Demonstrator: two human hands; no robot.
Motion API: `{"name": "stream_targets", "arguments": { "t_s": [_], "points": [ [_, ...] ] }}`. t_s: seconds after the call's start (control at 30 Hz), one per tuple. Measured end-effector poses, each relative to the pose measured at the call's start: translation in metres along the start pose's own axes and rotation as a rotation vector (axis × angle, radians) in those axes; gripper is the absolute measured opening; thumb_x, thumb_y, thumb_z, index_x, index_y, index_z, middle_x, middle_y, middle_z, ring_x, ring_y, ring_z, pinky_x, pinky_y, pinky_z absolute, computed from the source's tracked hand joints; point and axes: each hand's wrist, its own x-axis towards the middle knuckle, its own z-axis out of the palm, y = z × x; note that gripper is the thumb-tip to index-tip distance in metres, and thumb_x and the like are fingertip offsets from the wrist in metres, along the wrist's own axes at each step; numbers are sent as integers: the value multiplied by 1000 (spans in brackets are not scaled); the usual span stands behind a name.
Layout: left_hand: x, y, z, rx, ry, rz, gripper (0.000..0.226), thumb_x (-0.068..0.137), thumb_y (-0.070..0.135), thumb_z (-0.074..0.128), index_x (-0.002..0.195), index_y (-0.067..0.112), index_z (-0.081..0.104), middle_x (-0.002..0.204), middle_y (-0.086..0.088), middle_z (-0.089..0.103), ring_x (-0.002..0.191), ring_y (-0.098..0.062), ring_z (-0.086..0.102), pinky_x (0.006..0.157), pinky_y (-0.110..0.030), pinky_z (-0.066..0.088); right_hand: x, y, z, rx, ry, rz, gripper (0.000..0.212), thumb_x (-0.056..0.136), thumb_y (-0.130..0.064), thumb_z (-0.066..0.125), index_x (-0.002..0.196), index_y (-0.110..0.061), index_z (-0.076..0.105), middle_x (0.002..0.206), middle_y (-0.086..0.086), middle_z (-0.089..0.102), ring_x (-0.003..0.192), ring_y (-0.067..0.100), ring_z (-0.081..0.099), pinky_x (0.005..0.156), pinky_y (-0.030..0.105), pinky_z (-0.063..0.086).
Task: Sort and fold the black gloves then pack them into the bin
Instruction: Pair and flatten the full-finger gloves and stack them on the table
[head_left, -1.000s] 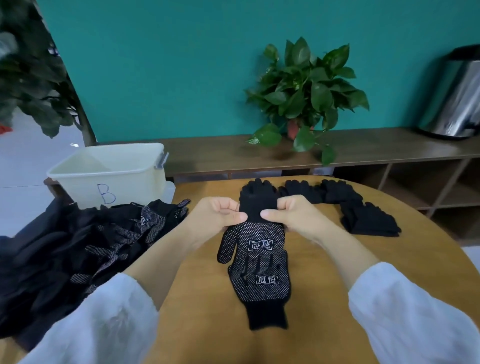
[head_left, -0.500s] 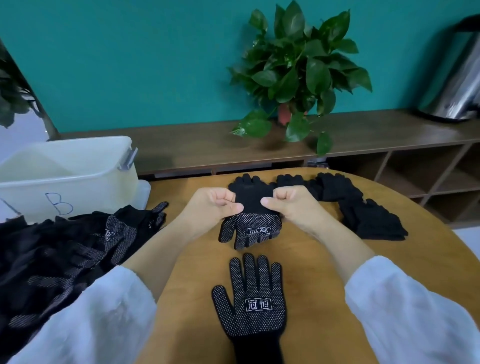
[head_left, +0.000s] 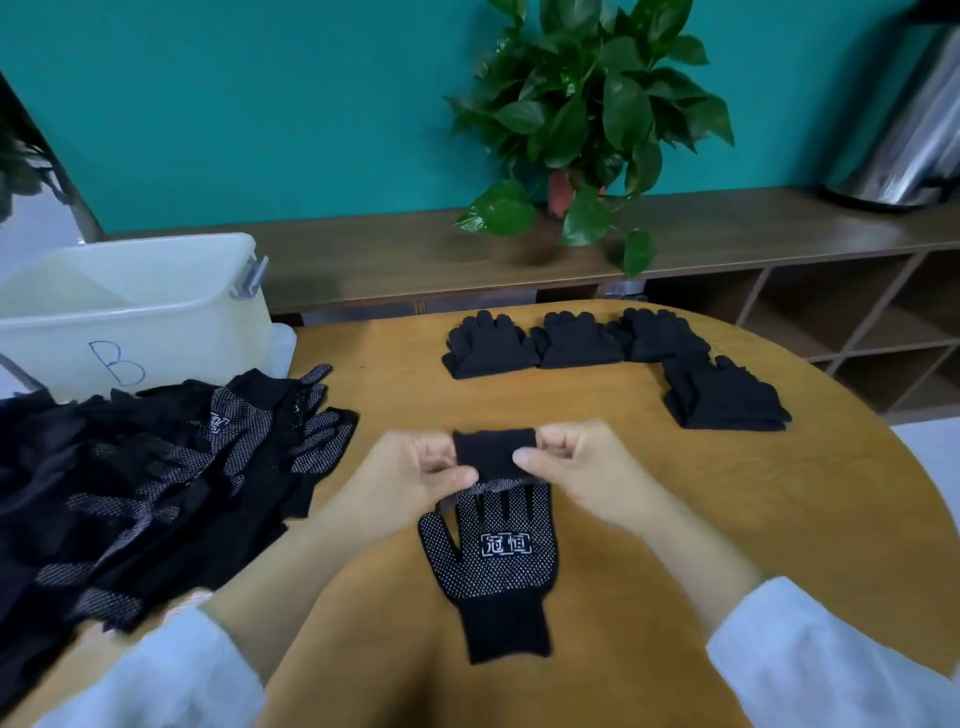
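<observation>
lowered since half a second ago, nearer the flat glove (head_left: 491, 558) on the surface (head_left: 675, 519). pinched at both edges of the upper glove (head_left: 493, 453), left hand (head_left: 415, 475) and right hand (head_left: 576, 467), thumbs on top, fingers curled, just above the flat glove's fingertips.

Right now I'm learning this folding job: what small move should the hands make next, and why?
Probably lower the held glove flat onto the dotted glove. Both the left hand and right hand pinch it just above that glove's fingers, seemingly to pair them.
</observation>
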Motion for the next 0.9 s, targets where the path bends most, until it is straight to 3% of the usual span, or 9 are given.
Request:
{"name": "stream_targets", "arguments": {
  "t_s": [0.1,0.2,0.27,0.37,0.53,0.67,0.8,0.83,0.9],
  "points": [
    [-33,-34,19,39,-4,58,22,89,15,71,86,36,75,88,11,76,85,-10,71,79,-32,55,-34,24,21,-165,-5,-16,12,92,-27,65,97,-32,76,88,-11,74,80,10,68,74,36,54],
    [-52,-69,30,365,86,328,27,83,19,77,107,31,74,110,19,71,111,3,61,100,-28,47,-61,43,41,-545,115,-252,29,87,-20,70,115,-27,72,117,-15,68,113,-1,60,93,25,52],
    [-56,-82,36,564,93,493,43,72,9,86,111,22,73,117,13,68,120,3,55,105,-28,41,-68,57,51,-732,124,-378,42,73,-11,79,113,-22,73,117,-8,70,113,3,61,87,27,56],
    [-57,-93,41,666,116,585,55,62,0,88,112,17,73,118,7,68,118,-10,57,102,-35,42,-70,66,54,-794,150,-442,53,55,-2,88,104,-20,77,110,-4,73,106,8,67,84,23,56],
    [-56,-91,44,674,197,704,22,82,12,64,100,18,74,103,9,68,104,-10,58,95,-30,45,-75,62,51,-849,190,-535,47,52,-2,86,96,-17,77,107,-3,74,103,11,68,89,26,55],
    [-58,-89,47,737,199,764,22,87,17,55,94,17,76,95,7,68,97,-12,59,93,-28,44,-79,68,55,-902,120,-532,53,39,-8,91,89,-18,77,104,-3,74,101,10,69,94,22,47],
    [-58,-86,47,759,200,791,21,87,15,55,92,17,75,92,7,67,94,-12,59,97,-25,42,-76,74,58,-916,157,-589,35,54,-5,81,87,-17,77,104,-2,74,101,12,69,93,25,51],
    [-58,-86,47,767,203,801,21,87,15,55,91,17,75,91,7,67,94,-12,59,98,-26,42,-76,76,59,-920,175,-618,26,63,-6,71,87,-17,77,103,-2,74,101,12,69,93,25,51],
    [-60,-84,47,782,201,820,19,87,14,56,89,17,75,89,7,67,92,-12,59,98,-26,43,-76,79,61,-922,204,-629,32,74,-8,48,85,-17,77,102,-2,75,99,12,70,93,24,50]
  ]
}}
